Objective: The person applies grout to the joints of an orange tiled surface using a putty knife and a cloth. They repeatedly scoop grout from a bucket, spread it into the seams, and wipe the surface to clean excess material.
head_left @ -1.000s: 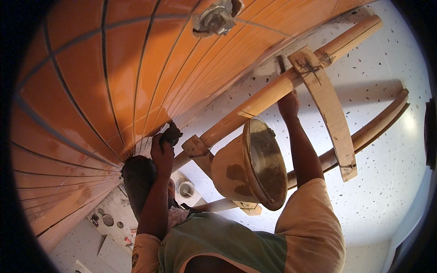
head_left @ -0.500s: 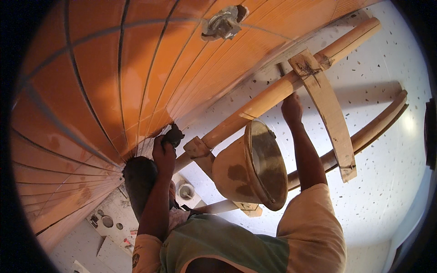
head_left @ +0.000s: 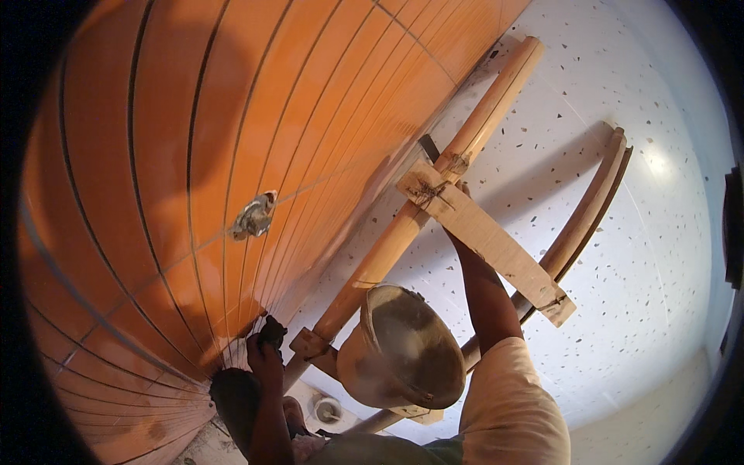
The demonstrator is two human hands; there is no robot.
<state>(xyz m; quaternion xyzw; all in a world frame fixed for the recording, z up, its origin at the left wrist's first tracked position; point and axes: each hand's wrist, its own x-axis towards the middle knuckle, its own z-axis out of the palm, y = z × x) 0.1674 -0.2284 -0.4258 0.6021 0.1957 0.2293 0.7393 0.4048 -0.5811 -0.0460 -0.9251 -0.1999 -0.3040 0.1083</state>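
My left hand (head_left: 265, 363) is closed around a dark lump (head_left: 272, 332), perhaps a rag or sponge, close to the orange ribbed wall (head_left: 178, 256). My right arm reaches up behind the rung of a wooden ladder (head_left: 496, 248). Little of my right hand (head_left: 463, 188) shows past the rung and rail. Beyond the rail, a dark flat-ended tool (head_left: 428, 147) sticks out from the side where that hand is; its grip is hidden. Between my arms, a stained bowl-shaped bucket (head_left: 353, 360) sits tilted on the ladder, with greyish residue inside.
A hole with a grey fitting (head_left: 254, 215) breaks the orange wall. The ladder's second rail (head_left: 585, 205) runs on the right, above a pale speckled floor (head_left: 620, 310). Down below stands a small pot (head_left: 327, 410). My dark-clad leg (head_left: 235, 403) is at the lower left.
The view has swung, so wall, ladder and bucket sit lower and further left. My right hand, plainly visible as a fist before, is now mostly behind the rung. The left still grips the dark lump.
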